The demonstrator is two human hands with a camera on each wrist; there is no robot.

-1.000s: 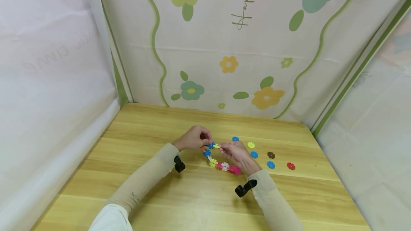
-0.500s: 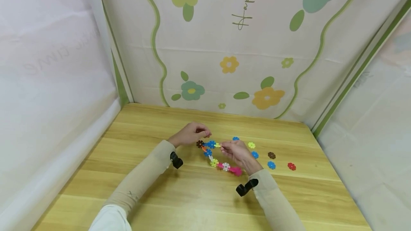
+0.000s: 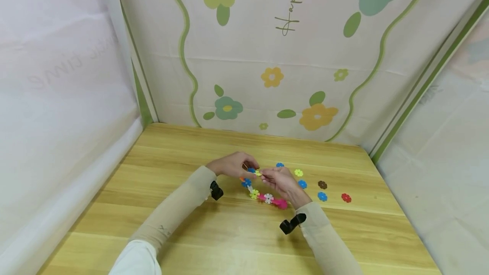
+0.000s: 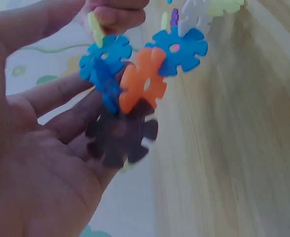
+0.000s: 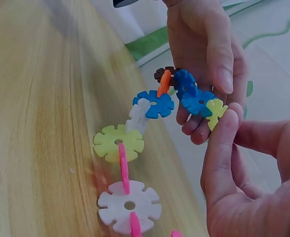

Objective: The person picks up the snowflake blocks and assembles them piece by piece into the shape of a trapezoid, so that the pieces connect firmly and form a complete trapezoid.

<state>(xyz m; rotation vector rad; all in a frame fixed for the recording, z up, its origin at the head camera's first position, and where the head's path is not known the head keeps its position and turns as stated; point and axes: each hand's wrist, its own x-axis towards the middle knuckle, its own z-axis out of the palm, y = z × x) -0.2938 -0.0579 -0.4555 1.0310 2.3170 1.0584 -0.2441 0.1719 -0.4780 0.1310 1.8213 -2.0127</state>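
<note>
A chain of interlocked slotted plastic snowflake discs hangs between the hands and trails down over the table. My right hand (image 3: 282, 182) pinches the yellow-green disc (image 5: 216, 113) at its far end between thumb and fingertips. My left hand (image 3: 234, 164) is around that same end, its fingers behind the upper blue disc (image 5: 199, 102) and its thumb standing apart from the discs. Beside them are an orange disc (image 4: 144, 81) and a dark brown disc (image 4: 120, 133), close over the left palm. Further along come a white disc (image 5: 129, 206) and pink discs (image 3: 282, 203).
Loose snowflake discs lie on the wooden table (image 3: 191, 232) to the right of the right hand: several blue ones (image 3: 322, 196), a yellow-green one (image 3: 299, 173), a brown one (image 3: 322, 185) and a red one (image 3: 346, 197). A flower-printed cloth wall (image 3: 244, 54) rises behind the table.
My left hand was at the chain, lifted off to the upper left half a second ago, and is now back around the chain's far end. The right hand keeps its pinch, almost still.
</note>
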